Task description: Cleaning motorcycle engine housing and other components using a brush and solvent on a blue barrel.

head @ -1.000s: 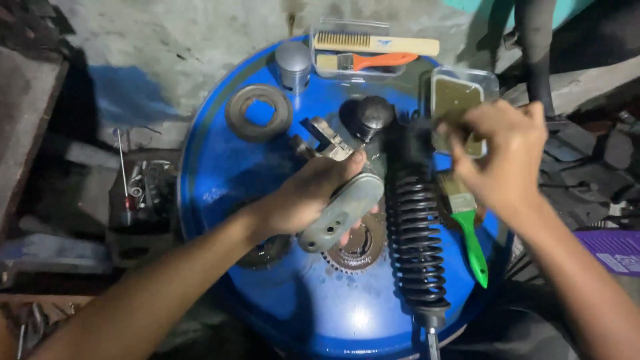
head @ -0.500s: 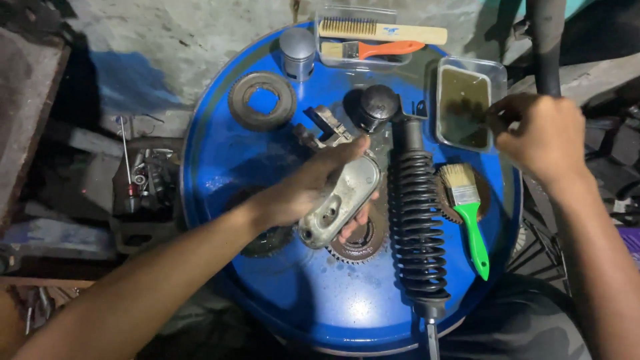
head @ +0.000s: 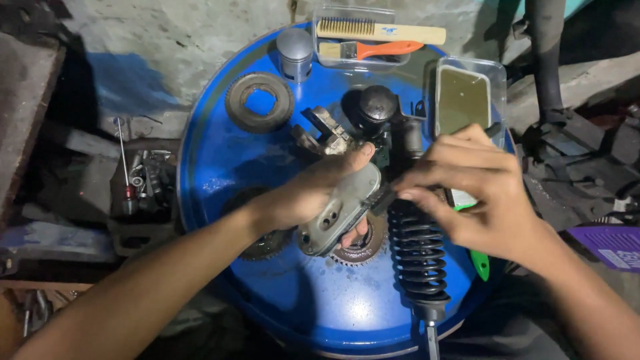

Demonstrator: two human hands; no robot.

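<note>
while a blue drum lid [head: 220, 167] serves as the bench, a black coil shock absorber [head: 419, 257] lies at its near right. the left hand [head: 303, 193] is closed around a grey metal cover [head: 337, 210], thumb on top, held above a sprocket [head: 360, 250]. the right hand [head: 477, 193] pinches a small dark brush [head: 381, 198] against the cover's right edge. far left sits a gear ring [head: 259, 102], beside it a piston [head: 295, 50].
</note>
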